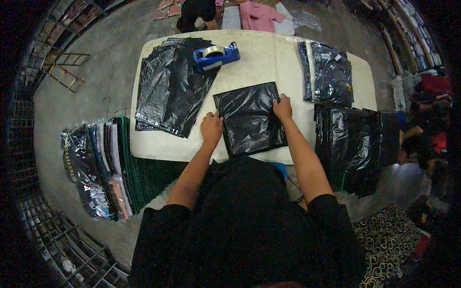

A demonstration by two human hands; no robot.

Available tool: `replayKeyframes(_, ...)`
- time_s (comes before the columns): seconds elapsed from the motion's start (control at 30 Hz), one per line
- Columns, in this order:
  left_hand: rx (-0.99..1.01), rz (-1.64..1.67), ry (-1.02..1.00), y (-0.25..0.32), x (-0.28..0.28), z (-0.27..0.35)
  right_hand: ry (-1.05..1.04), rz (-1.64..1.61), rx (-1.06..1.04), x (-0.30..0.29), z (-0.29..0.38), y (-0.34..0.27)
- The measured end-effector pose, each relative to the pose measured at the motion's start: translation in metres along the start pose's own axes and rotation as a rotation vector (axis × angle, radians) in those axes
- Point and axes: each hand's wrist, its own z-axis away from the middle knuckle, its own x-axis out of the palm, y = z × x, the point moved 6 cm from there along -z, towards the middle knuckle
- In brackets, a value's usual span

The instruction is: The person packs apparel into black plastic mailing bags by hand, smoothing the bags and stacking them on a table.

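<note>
A black plastic mailing bag [248, 118] lies flat on the white table in front of me, its surface creased and glossy. My left hand [211, 129] has hold of its left edge, fingers near the table top. At the opposite side, my right hand [283, 107] grips the right edge with the thumb on top of the plastic. What is inside the bag is hidden. To the left is a pile of black plastic bags [169, 86], and a blue tape dispenser [230, 54] with a roll of tape rests on its upper right corner.
Folded garments in clear plastic [331, 75] are stacked at the table's [252, 43] right. Black bags [345, 136] fill a container beside the right edge. Packed garments [81, 154] stand at lower left. A person [196, 16] bends beyond the table; another person's arm [412, 133] shows at right.
</note>
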Motion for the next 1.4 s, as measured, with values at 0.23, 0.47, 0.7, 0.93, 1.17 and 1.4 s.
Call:
replayKeyframes(0.23,-0.136,0.221,-0.052,-0.016,0.019,-0.040,-0.198,-0.024,0.024,0.013,0.013,0.023)
replayKeyframes(0.47,-0.468,0.294,-0.368,-0.008,0.045,-0.081,-0.095,-0.177,0.121,0.011,0.020,0.040)
replayKeyframes(0.7,-0.128,0.187,-0.229,-0.004,0.064,-0.089,-0.094,-0.231,0.111,0.013,0.028,0.055)
replayKeyframes(0.93,-0.342,0.651,-0.290,-0.032,0.085,-0.033,0.008,-0.199,0.189,-0.038,0.087,0.032)
replayKeyframes(1.17,-0.670,1.324,-0.418,0.075,-0.009,-0.003,0.386,-0.448,0.038,-0.169,0.142,0.019)
replayKeyframes(1.4,-0.296,1.686,-0.487,0.292,-0.139,-0.002,0.802,-0.099,-0.147,-0.421,0.156,0.046)
